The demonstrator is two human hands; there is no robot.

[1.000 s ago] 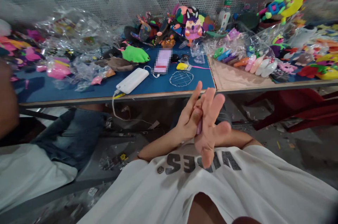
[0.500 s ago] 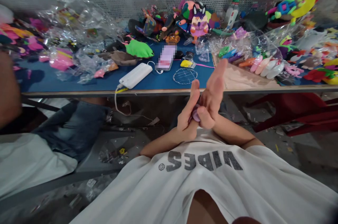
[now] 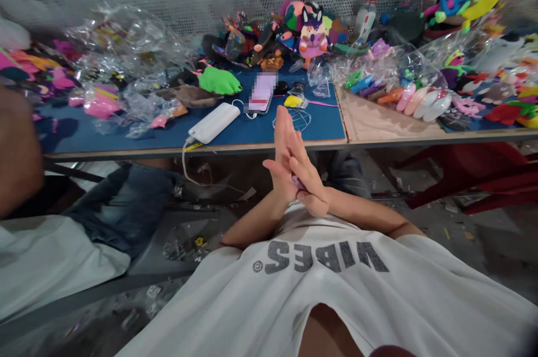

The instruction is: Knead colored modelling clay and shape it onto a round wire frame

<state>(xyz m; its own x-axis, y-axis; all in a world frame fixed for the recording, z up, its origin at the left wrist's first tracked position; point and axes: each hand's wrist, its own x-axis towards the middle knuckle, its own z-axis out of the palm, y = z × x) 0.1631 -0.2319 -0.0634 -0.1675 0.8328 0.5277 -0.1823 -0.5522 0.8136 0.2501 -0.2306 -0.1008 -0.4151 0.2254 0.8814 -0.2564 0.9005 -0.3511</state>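
Both forearms rise from the lower centre of the frame and meet below the table edge, in front of the chest. Left hand stands nearly upright, fingers straight and together, tips pointing up toward the blue mat. Right hand lies flat against it, palm to palm, fingers extended and slanted up-left across the left palm.

Writing: the white shirt carries grey block letters reading "VIBES" (upside down as seen from the head). A phone on the mat is blurred; nothing legible. A bottle at upper right has a label too small to read.

Hands: neither is clenched; both are flat and pressed together. Between the palms sits a purple lump, only a sliver showing at centre frame, just below the table edge. A white power bank lies on the mat, upper left of the hands.
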